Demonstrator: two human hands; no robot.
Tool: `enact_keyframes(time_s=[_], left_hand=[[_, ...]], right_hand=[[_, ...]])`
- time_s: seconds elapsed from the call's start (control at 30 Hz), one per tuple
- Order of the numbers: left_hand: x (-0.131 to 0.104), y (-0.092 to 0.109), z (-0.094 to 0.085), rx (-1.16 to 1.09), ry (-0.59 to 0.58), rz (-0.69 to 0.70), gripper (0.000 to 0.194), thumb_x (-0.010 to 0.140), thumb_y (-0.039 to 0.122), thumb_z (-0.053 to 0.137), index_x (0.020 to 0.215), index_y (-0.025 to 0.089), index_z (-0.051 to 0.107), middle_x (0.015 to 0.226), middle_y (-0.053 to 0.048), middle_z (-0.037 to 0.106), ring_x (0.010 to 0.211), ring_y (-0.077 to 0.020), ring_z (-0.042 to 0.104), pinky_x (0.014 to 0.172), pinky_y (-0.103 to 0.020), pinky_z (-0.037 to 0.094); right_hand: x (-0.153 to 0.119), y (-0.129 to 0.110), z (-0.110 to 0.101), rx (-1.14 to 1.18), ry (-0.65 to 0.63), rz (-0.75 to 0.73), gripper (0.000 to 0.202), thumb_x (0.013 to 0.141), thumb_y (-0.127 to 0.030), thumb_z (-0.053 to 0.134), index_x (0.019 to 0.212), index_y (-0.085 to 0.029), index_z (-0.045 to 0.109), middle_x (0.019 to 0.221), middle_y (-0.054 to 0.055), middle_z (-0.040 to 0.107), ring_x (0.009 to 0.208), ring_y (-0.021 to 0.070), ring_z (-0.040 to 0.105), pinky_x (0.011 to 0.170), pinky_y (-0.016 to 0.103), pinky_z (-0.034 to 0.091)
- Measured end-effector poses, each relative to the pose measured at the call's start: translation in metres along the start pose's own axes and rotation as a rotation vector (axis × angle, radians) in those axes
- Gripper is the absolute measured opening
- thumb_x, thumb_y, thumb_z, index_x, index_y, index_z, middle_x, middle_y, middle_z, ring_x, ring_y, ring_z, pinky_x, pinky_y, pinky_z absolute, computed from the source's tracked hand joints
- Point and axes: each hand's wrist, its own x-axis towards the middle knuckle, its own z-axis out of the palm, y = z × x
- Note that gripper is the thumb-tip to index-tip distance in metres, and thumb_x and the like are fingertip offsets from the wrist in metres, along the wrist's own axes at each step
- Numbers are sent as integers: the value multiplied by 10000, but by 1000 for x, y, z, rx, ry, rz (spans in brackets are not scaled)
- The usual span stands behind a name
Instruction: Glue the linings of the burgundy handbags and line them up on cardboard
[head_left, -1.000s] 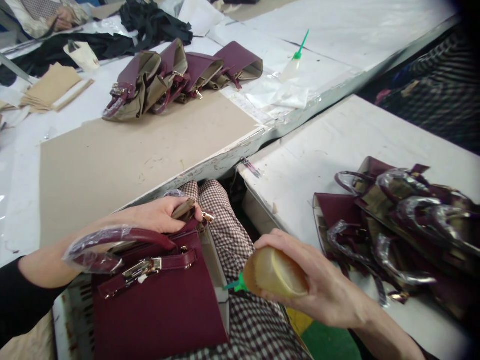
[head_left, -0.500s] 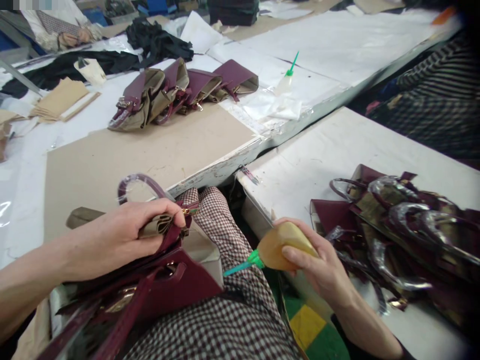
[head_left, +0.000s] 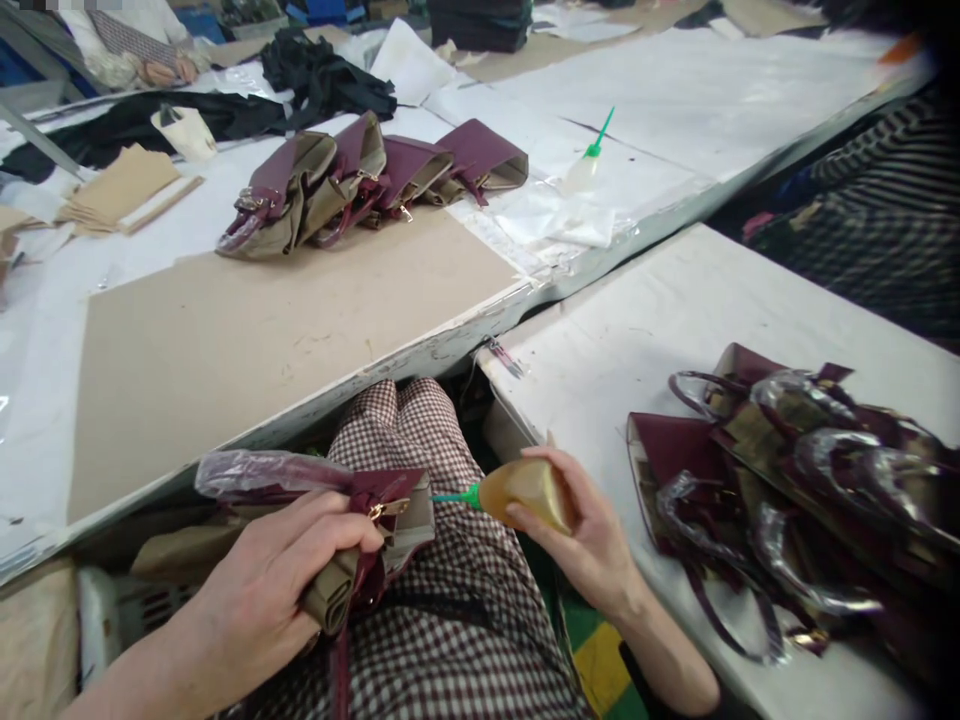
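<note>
On my lap a burgundy handbag (head_left: 401,485) with khaki lining and a gold zipper is tilted on its side. My left hand (head_left: 300,565) is closed around its zipped top and folded lining. A plastic-wrapped handle (head_left: 266,470) sticks out to the left above that hand. My right hand (head_left: 577,525) grips a squeeze bottle (head_left: 525,492) of amber liquid, lying nearly level. Its thin green nozzle points left, with the tip at the pale inner edge of the bag's open side. Whether the tip touches the edge, I cannot tell.
Several burgundy bags (head_left: 375,180) stand on the far table by a brown board (head_left: 285,310). More bags with wrapped handles (head_left: 795,480) are piled on the right table (head_left: 600,350). A second nozzle bottle (head_left: 583,172) stands farther back. Another person in stripes (head_left: 885,200) sits at right.
The bag has been turned over in my left hand, its front flap no longer facing me. My right hand and the bottle have moved left and slightly up, following the bag's edge.
</note>
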Motion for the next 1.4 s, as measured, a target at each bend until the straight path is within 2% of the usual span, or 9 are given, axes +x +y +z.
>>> enact_keyframes(time_s=[0.17, 0.37, 0.6, 0.73, 0.83, 1.07, 1.23, 1.3, 1.4], left_hand=[[2, 14, -4, 59, -18, 13, 281, 972, 130, 495, 1189, 296, 559, 1078, 19, 693, 1068, -149, 644, 924, -177, 477], [-1, 16, -6, 88, -24, 44, 225, 1006, 158, 448, 1169, 276, 548, 1063, 1, 688, 1030, -147, 652, 862, -183, 496], [-2, 16, -6, 116, 1, 72, 205, 1030, 178, 425, 1169, 262, 549, 1064, -15, 683, 1003, -152, 653, 840, -196, 509], [-6, 15, -4, 151, 24, 75, 210, 1028, 168, 434, 1156, 255, 577, 1086, -39, 671, 1015, -166, 640, 823, -210, 517], [-12, 17, -2, 130, 27, 81, 281, 977, 74, 440, 1127, 254, 595, 1059, -35, 681, 1004, -168, 639, 849, -216, 518], [-33, 21, 2, 238, 73, 110, 410, 870, 20, 448, 1086, 306, 646, 1049, 30, 718, 970, -114, 666, 850, -163, 484], [-38, 24, -2, 259, 73, 164, 524, 846, -36, 370, 1067, 336, 667, 1020, 61, 720, 988, -94, 664, 889, -136, 456], [-38, 26, -2, 223, 67, 196, 490, 921, -4, 323, 1063, 318, 663, 985, 45, 715, 945, -89, 668, 869, -123, 467], [-42, 28, 1, 176, 82, 221, 373, 1086, 218, 286, 1050, 283, 652, 944, 17, 707, 893, -87, 666, 835, -100, 481]], right_hand=[[15, 2, 10, -50, -75, -124, 470, 913, -425, 754, 1297, -282, 524, 1247, 65, 626, 1112, 285, 620, 951, 398, 514], [18, -1, 11, -69, -164, -131, 422, 920, -396, 755, 1267, -322, 526, 1211, 26, 626, 1075, 265, 620, 890, 356, 513], [11, -3, 8, 24, -263, -9, 407, 897, -370, 772, 1235, -305, 554, 1135, 4, 637, 983, 242, 620, 877, 359, 494], [4, 0, 8, 104, -179, 99, 426, 881, -412, 765, 1229, -273, 563, 1141, 20, 645, 997, 254, 620, 896, 373, 494], [-1, -2, 6, 156, -122, 158, 435, 876, -438, 754, 1223, -262, 560, 1096, 17, 651, 954, 246, 625, 871, 369, 506], [-8, -17, 13, 61, -212, 151, 418, 861, -398, 749, 1213, -257, 573, 1130, 30, 655, 1001, 270, 624, 915, 420, 490], [-11, -20, 22, 63, -224, 188, 403, 836, -366, 744, 1186, -237, 592, 1115, 47, 658, 1001, 288, 614, 940, 464, 477], [-13, -18, 25, 91, -225, 237, 387, 836, -360, 736, 1176, -232, 600, 1067, 43, 664, 960, 282, 623, 894, 455, 510], [-19, -13, 28, 168, -242, 346, 377, 859, -399, 726, 1173, -237, 597, 945, 20, 648, 778, 239, 628, 624, 360, 567]])
